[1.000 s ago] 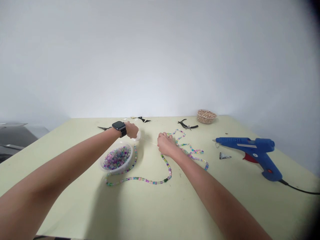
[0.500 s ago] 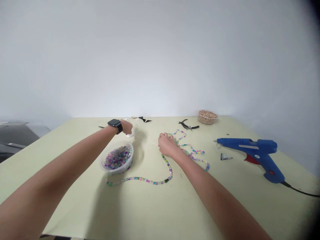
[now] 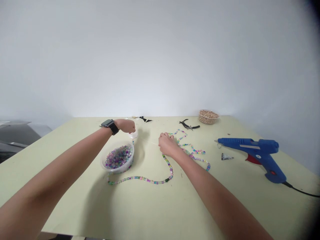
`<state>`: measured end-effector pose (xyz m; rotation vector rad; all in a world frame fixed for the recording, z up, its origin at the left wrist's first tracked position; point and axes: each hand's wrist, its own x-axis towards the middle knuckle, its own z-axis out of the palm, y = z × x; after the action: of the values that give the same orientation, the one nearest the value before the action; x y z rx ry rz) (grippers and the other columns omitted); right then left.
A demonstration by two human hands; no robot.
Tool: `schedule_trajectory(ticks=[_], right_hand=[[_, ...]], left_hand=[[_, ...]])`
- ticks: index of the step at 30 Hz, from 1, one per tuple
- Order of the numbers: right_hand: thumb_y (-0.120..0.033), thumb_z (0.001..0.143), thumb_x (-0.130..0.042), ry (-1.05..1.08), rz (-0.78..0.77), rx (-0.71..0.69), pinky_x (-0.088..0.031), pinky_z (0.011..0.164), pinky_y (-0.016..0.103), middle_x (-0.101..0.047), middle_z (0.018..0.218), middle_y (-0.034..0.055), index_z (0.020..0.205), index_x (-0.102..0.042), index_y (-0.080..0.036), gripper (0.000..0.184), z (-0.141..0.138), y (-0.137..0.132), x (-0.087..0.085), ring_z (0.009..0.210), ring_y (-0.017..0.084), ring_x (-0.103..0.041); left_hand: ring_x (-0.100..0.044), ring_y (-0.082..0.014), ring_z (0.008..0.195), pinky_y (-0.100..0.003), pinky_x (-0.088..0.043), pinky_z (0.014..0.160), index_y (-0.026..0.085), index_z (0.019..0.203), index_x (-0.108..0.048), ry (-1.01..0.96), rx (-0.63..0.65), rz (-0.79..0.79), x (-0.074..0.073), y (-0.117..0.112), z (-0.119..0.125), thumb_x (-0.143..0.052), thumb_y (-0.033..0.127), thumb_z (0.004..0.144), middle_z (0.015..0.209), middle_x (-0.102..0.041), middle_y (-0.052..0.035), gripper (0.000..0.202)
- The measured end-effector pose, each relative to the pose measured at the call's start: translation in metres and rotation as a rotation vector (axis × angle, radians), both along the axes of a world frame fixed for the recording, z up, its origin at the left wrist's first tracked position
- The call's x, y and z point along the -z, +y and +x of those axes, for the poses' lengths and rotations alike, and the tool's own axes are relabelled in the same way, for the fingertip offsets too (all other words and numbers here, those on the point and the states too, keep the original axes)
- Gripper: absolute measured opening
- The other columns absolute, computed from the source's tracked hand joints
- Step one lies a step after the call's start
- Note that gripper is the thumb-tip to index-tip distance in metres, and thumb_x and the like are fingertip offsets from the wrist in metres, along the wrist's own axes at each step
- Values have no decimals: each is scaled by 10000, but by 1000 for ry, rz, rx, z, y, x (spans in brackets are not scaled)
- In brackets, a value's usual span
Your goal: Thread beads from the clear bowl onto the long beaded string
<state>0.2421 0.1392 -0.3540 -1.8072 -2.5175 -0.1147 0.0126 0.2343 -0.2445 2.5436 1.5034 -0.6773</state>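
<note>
My right hand (image 3: 167, 144) is closed over the string of colourful beads (image 3: 152, 182), low on the table. A thin clear thread (image 3: 154, 143) runs out from its left side toward my left hand. My left hand (image 3: 127, 126), below a black smartwatch (image 3: 110, 126), is curled closed just above a small white container (image 3: 134, 134); its fingertips are mostly hidden, so what they hold does not show. The beaded string curves along the front to a white bowl of loose beads (image 3: 117, 156), and more of it winds to the right of my right hand.
At right lies a blue glue gun (image 3: 252, 148) with its cord, near a small triangular scrap (image 3: 227, 156). Black-handled pliers (image 3: 189, 126) and a tub of small beige pieces (image 3: 208, 116) are at the back. Dark scraps (image 3: 145, 119) lie near the wall.
My left hand has shifted slightly right and its wrist has turned, showing more of the small white container below. My right hand has stayed in place on the beaded string.
</note>
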Motion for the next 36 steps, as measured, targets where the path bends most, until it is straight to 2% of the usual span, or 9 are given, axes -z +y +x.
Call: schedule_trajectory(ticks=[4, 6, 9, 13, 17, 21, 24, 29, 36], right_hand=[[-330, 993, -638, 41, -13, -7, -548, 984, 476, -623, 1324, 119, 1272, -634, -159, 327, -1, -2, 0, 1163, 256, -633], [-332, 990, -642, 75, -17, -10, -545, 985, 483, -625, 1319, 116, 1272, -632, -156, 332, -2, -2, 1, 1165, 259, -632], [-344, 993, -632, 149, -17, -3, -534, 988, 481, -632, 1297, 106, 1237, -645, -159, 306, 1, 4, -1, 1159, 253, -627], [-250, 1035, -503, 265, 18, 71, -485, 976, 440, -652, 1240, 99, 1132, -680, -200, 209, 29, 19, -16, 1188, 259, -568], [-182, 1005, -496, 330, 78, 180, -431, 1003, 428, -647, 1285, 133, 1145, -699, -207, 248, 73, 33, -31, 1233, 295, -519], [-155, 974, -561, 328, 51, 201, -455, 989, 385, -703, 1191, 124, 1115, -731, -185, 224, 99, 40, -28, 1181, 262, -584], [-214, 992, -596, 298, 14, 186, -514, 964, 399, -710, 1163, 94, 1140, -711, -164, 194, 100, 43, -17, 1094, 223, -649], [-324, 993, -636, 211, 32, 217, -513, 1032, 508, -605, 1368, 112, 1278, -638, -175, 321, 93, 46, 2, 1222, 269, -604], [-334, 1002, -623, 113, 33, 277, -552, 979, 473, -621, 1332, 112, 1281, -631, -175, 321, 90, 48, 13, 1156, 249, -636]], left_hand=[[-623, -232, 724, -342, -465, 739, 123, 737, -746, -54, -16, 29, -23, -27, 6, -476, 363, 851, 847, -756, -148, 379], [-624, -214, 712, -322, -466, 707, 131, 881, -777, -90, -36, 28, -37, -44, 7, -455, 415, 890, 879, -759, -127, 429], [-646, -184, 779, -267, -468, 694, 232, 1085, -783, -208, -35, -18, -54, -70, 6, -472, 469, 913, 958, -761, -55, 427], [-633, -168, 778, -248, -459, 667, 235, 1016, -790, -419, -16, 4, -67, -103, 3, -445, 481, 934, 922, -742, -30, 432], [-629, -157, 769, -241, -459, 637, 185, 879, -752, -609, -7, 42, -69, -128, 4, -407, 482, 956, 935, -739, -41, 462], [-616, -151, 752, -240, -463, 634, 173, 797, -690, -707, -4, 78, -67, -141, 7, -372, 504, 972, 858, -724, -43, 491], [-615, -154, 752, -245, -468, 651, 176, 802, -672, -708, 9, 111, -68, -145, 8, -343, 511, 976, 825, -714, -41, 501], [-604, -147, 730, -251, -457, 640, 173, 790, -659, -743, 43, 135, -68, -147, 9, -318, 504, 980, 791, -699, -37, 511], [-580, -122, 668, -242, -436, 591, 178, 737, -653, -874, 93, 91, -67, -148, 11, -420, 456, 976, 771, -685, -21, 435]])
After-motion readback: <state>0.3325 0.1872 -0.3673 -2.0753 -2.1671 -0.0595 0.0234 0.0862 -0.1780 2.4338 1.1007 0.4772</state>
